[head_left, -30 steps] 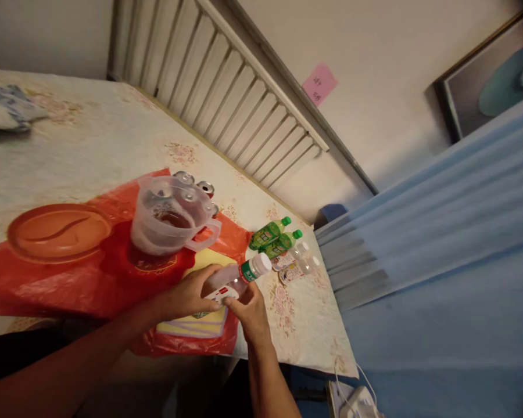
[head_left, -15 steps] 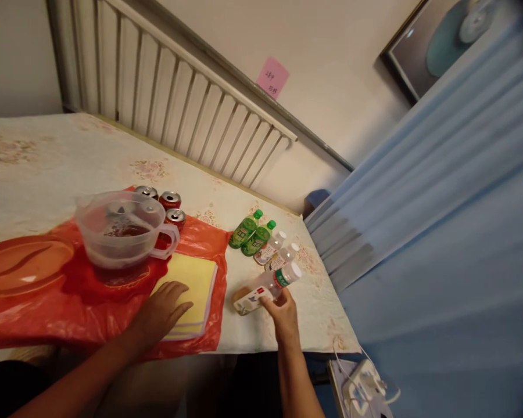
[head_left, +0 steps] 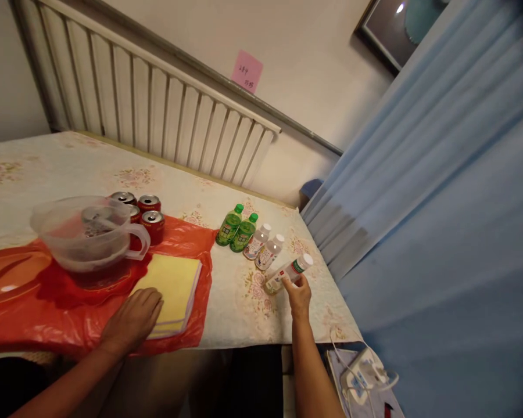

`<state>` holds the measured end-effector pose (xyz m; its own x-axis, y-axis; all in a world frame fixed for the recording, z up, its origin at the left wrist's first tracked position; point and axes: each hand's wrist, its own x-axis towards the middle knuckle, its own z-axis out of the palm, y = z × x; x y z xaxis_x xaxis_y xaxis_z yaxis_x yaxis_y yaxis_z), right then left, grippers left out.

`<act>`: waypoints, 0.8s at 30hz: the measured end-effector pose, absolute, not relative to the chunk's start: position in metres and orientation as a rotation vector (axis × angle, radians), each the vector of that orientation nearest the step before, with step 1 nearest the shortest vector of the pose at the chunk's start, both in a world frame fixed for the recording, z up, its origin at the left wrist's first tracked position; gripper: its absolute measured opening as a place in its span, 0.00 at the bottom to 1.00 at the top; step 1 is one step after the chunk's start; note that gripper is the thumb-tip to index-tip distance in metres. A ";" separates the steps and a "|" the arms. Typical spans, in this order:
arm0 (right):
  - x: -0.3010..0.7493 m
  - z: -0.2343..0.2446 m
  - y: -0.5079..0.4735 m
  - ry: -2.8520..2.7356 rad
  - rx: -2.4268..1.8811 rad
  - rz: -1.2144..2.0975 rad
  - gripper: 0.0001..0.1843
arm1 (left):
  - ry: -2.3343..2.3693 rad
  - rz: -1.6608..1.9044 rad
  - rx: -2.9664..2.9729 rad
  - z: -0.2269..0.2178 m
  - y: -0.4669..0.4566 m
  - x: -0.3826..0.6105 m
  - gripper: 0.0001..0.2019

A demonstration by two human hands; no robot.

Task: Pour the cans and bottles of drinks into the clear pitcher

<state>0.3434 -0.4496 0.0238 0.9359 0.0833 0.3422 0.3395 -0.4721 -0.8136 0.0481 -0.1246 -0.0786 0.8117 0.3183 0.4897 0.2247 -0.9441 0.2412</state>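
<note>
My right hand (head_left: pixel 300 294) grips a clear plastic drink bottle (head_left: pixel 291 273) with a white cap and a white label, around its middle. The bottle is at the right end of a slanting row: two green bottles (head_left: pixel 236 229) and two white-capped bottles (head_left: pixel 264 247). Whether its base touches the table cannot be told. My left hand (head_left: pixel 135 316) lies on the folded yellow cloth (head_left: pixel 174 284), holding nothing. Behind that hand a translucent plastic jug (head_left: pixel 85 232) with a handle stands on a red plastic sheet (head_left: pixel 183 232).
Several red drink cans (head_left: pixel 152 223) stand behind the jug. An orange-red lid (head_left: pixel 13 273) lies at the left. A radiator (head_left: pixel 157 93) runs along the wall and a blue curtain (head_left: pixel 440 203) hangs at the right. Below the table's right corner sits a white power strip (head_left: pixel 366 377) with cables.
My right hand has carried the bottle to the right and away from me, towards the end of the row. My left hand has slid slightly left over the cloth. The view has shifted.
</note>
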 end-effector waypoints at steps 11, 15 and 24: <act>0.403 0.006 -0.436 -0.288 -2.055 -0.325 0.24 | 0.465 0.752 2.884 -0.073 -0.126 0.050 0.15; 0.411 -0.008 -0.431 -0.274 -2.037 -0.282 0.27 | 0.490 0.764 2.888 -0.074 -0.125 0.050 0.15; 0.399 -0.056 -0.428 -0.290 -2.019 -0.203 0.24 | 0.482 0.746 2.898 -0.076 -0.123 0.050 0.15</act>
<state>0.3988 -0.4275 -0.0560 0.9565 0.1155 0.2680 0.2913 -0.4321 -0.8535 0.0500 -0.1233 -0.0764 0.8289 0.3306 0.4513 0.2761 -0.9433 0.1841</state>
